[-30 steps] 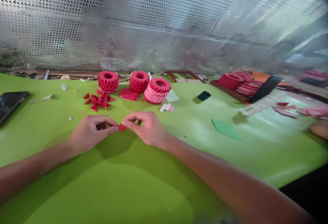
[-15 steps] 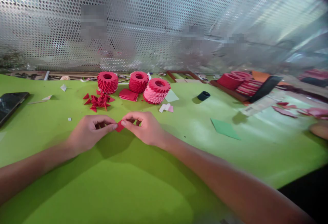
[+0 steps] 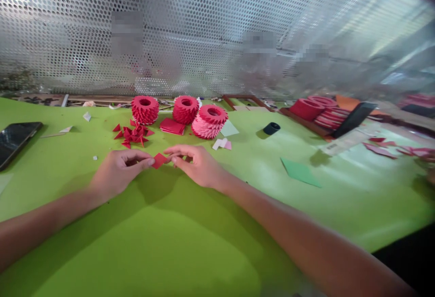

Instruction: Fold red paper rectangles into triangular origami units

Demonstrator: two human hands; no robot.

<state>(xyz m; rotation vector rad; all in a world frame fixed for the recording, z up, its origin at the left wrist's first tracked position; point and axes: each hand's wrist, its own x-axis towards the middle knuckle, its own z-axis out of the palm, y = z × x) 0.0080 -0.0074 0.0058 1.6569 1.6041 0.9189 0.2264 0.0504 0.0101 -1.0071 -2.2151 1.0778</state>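
Note:
A small folded piece of red paper is held in the air above the green table. My left hand pinches its left corner between thumb and forefinger. The thumb and fingers of my right hand close at the paper's right corner. Just beyond my hands lies a pile of red folded paper triangles, with a stack of red paper sheets to its right. Behind them stand two red ring-shaped paper pieces, one on the left and one in the middle, and a pink-and-red one.
On the left lies a phone. To the right are a dark cylinder, a green paper sheet and a tray of red paper rings beside a propped dark phone-like slab. A perforated metal screen rises behind the table.
My right fingers have slid toward the red paper's right corner, so more of its face shows. The left hand keeps its pinch. The whole view has shifted slightly.

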